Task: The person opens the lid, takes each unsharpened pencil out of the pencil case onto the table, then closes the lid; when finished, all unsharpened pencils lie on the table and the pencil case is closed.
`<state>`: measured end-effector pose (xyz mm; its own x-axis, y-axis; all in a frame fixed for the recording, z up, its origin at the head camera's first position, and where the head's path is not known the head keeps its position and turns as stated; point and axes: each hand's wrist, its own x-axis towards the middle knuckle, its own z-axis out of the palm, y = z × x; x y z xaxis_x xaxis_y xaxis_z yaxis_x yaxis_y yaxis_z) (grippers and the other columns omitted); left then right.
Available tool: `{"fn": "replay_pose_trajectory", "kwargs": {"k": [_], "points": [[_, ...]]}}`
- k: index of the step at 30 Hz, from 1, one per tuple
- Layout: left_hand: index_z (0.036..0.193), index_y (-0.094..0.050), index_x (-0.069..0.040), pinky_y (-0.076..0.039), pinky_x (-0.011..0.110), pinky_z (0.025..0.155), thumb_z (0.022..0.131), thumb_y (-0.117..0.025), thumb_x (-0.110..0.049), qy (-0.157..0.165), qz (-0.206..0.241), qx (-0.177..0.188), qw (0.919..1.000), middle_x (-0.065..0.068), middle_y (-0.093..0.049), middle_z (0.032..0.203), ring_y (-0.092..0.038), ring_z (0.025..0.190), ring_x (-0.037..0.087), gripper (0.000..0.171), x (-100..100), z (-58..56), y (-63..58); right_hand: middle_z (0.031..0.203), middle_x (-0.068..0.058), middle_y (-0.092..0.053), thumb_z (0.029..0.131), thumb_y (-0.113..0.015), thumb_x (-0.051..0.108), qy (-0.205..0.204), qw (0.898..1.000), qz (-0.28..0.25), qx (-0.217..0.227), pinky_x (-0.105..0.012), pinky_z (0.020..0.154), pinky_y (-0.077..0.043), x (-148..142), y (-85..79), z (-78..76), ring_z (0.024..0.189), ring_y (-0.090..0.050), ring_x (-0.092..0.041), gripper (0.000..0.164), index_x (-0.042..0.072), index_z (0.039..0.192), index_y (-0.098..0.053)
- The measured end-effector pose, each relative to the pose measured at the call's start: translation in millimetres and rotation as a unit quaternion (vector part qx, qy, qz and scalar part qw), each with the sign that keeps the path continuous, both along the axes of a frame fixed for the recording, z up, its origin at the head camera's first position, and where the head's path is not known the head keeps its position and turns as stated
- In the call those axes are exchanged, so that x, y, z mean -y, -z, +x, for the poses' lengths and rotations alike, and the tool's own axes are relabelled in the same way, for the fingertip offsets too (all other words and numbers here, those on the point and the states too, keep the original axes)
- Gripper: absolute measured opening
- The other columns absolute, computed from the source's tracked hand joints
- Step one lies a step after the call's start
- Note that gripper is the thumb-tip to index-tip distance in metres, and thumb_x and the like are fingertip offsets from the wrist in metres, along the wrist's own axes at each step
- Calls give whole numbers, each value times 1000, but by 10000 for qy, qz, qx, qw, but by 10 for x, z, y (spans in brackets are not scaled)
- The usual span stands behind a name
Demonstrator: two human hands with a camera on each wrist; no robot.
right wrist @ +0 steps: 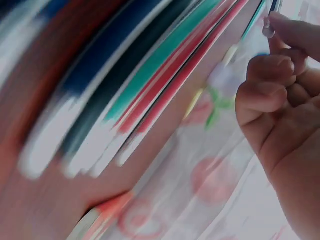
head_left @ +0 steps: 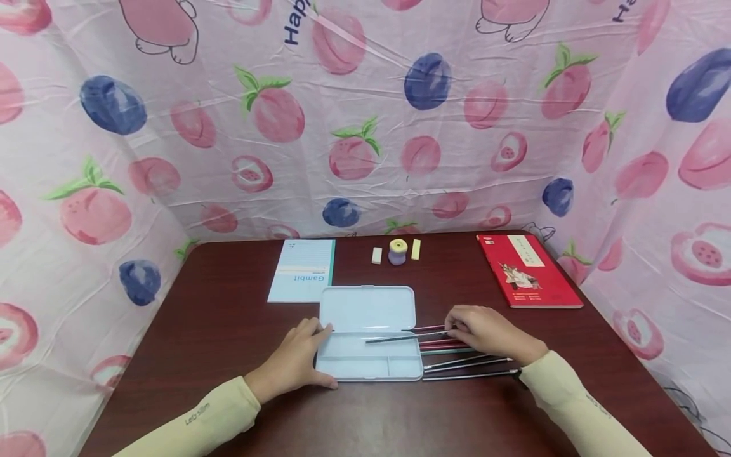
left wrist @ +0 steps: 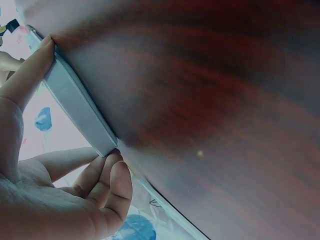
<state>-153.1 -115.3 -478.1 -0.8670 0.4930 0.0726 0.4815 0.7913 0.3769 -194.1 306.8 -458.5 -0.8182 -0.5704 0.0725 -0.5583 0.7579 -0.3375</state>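
Observation:
A pale, shallow pencil case [head_left: 351,368] lies open on the dark table, its lid [head_left: 367,308] folded back. My left hand [head_left: 290,363] grips the case's left end, thumb at the near corner and fingers farther back; the left wrist view shows the case's side wall [left wrist: 80,102] between them. My right hand [head_left: 485,330] pinches a slim dark pencil [head_left: 394,339] near one end, its other end above the case's long compartment. Beneath and beside that hand lie several pencils [head_left: 468,377], coloured red, green and dark; the right wrist view shows them blurred, with pale ends [right wrist: 82,160].
Behind the case are a light-blue notebook [head_left: 302,273], a white eraser [head_left: 377,256], a round yellow-and-purple object [head_left: 398,252] and a small yellow bar [head_left: 415,249]. A red book [head_left: 531,273] lies at the back right. Fruit-patterned cloth [head_left: 377,184] hangs behind the table.

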Motion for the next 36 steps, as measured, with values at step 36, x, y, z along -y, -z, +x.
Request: {"fn": "replay_pose_trajectory", "kwargs": {"k": [36], "points": [[151, -57, 3, -43, 34, 87, 63, -101, -52, 17, -40, -50, 10000, 6, -58, 115, -44, 100, 14, 112, -1, 3, 19, 80, 12, -63, 91, -83, 11, -32, 9969, -742, 268, -21, 64, -46, -924, 103, -370, 68, -47, 4, 11, 15, 95, -74]]}}
